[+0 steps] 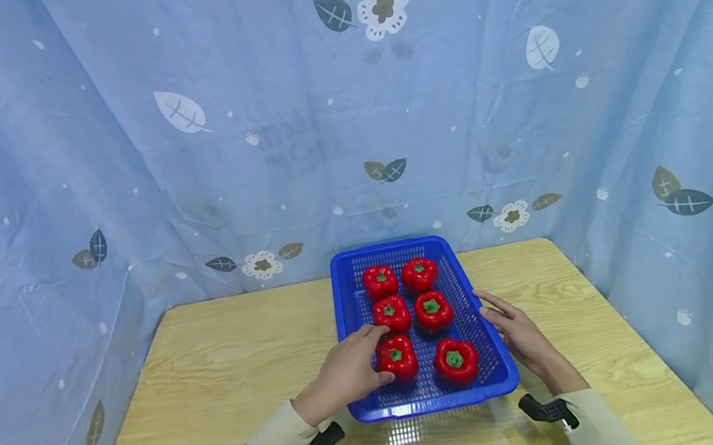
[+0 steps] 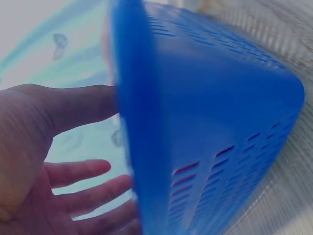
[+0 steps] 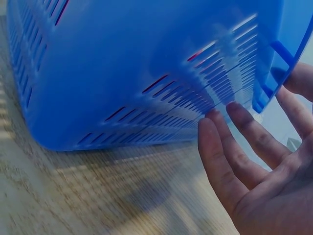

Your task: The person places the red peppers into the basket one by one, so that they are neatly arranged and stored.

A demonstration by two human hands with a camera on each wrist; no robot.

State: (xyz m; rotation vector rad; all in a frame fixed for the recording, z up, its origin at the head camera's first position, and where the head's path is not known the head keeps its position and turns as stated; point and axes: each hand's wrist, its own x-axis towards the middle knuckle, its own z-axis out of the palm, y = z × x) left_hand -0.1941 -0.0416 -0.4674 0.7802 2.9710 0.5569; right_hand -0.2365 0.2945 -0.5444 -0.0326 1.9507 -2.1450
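Several red bell peppers with green stems stand in two columns inside a blue plastic basket (image 1: 434, 402). My left hand (image 1: 347, 368) reaches over the basket's left rim, thumb and fingers spread on either side of the front-left bell pepper (image 1: 398, 359). In the left wrist view, the rim hides the pepper and some fingertips of the left hand (image 2: 63, 161). My right hand (image 1: 523, 336) is at the basket's right side, its fingertips at the rim. The right wrist view shows the fingers of that hand (image 3: 264, 171) fairly straight beside the slotted outer wall.
The basket stands on a light wooden table (image 1: 246, 357). A blue curtain (image 1: 291, 133) with flowers and leaves hangs behind the table and along both sides. Another bell pepper (image 1: 456, 361) sits at the basket's front right.
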